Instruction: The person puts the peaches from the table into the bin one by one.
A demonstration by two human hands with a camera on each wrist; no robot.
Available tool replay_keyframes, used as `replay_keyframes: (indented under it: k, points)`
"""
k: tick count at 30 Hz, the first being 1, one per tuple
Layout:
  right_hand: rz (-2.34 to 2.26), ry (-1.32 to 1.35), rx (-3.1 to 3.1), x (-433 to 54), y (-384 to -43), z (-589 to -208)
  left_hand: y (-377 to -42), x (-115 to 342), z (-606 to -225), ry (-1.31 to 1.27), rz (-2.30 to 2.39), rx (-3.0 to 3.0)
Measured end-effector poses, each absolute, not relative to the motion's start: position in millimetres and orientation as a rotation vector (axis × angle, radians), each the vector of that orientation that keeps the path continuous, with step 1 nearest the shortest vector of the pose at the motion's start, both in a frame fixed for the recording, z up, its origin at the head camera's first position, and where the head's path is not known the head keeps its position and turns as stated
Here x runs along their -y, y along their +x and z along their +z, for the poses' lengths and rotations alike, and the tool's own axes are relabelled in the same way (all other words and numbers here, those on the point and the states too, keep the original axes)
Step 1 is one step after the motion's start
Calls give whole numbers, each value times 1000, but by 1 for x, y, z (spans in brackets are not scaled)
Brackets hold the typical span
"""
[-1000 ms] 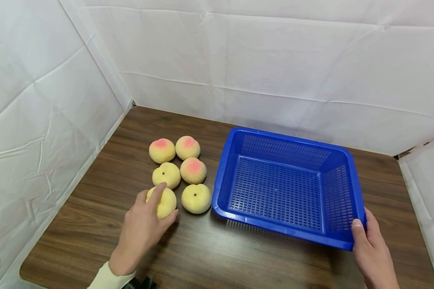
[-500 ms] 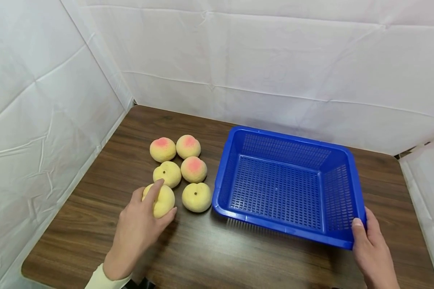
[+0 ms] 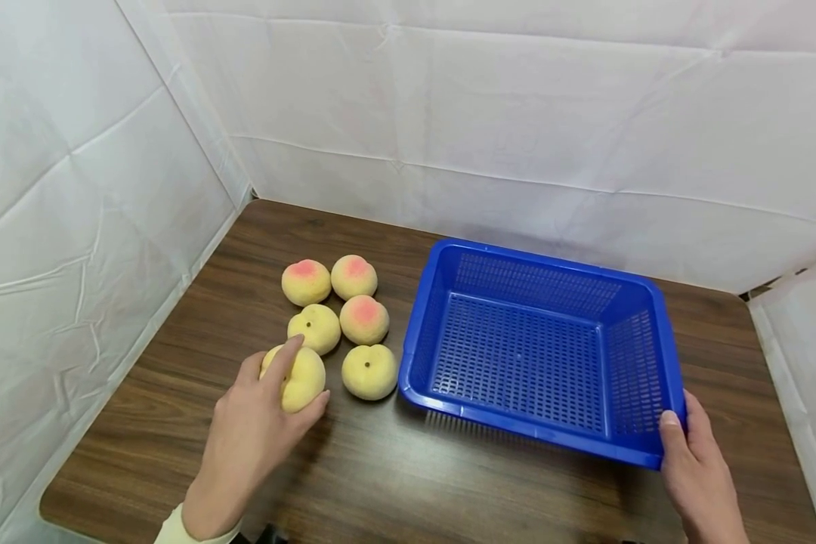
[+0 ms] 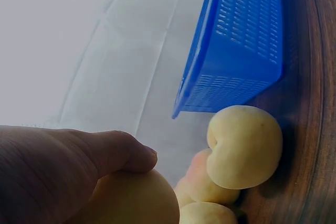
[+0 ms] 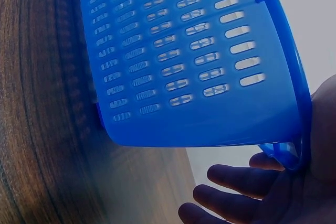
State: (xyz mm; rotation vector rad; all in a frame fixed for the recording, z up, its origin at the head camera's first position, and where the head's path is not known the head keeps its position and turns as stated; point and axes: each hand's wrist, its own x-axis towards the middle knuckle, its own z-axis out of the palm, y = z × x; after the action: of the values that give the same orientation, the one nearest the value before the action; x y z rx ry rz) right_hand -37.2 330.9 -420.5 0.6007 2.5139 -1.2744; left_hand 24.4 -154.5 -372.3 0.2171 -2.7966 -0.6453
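Observation:
My left hand [image 3: 248, 427] grips a yellow peach [image 3: 304, 381] at the front of a group of peaches. In the left wrist view the thumb [image 4: 118, 150] lies over the held peach [image 4: 139, 203]. My right hand [image 3: 700, 476] pinches the front right corner of a blue plastic basket [image 3: 537, 433], its thumb on top of the rim. Several fingers [image 5: 244, 181] reach out below that corner in the right wrist view. The basket has slotted walls and nothing inside.
Several more peaches stand close together left of the basket, among them a yellow one [image 3: 369, 372] beside its corner and a pink-topped one [image 3: 306, 282] farther back. White cloth walls [image 3: 449, 106] enclose the dark wooden table [image 3: 394, 483].
My left hand has drawn the peach slightly left and toward me, away from the other peaches. The right hand and the basket have stayed in place.

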Motion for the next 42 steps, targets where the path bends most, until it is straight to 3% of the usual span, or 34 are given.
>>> replay_keyframes:
  k: [42]
  points:
    - [-1302,592,-2503,-331,-37,-419,26,159,-341,190,-610,2694]
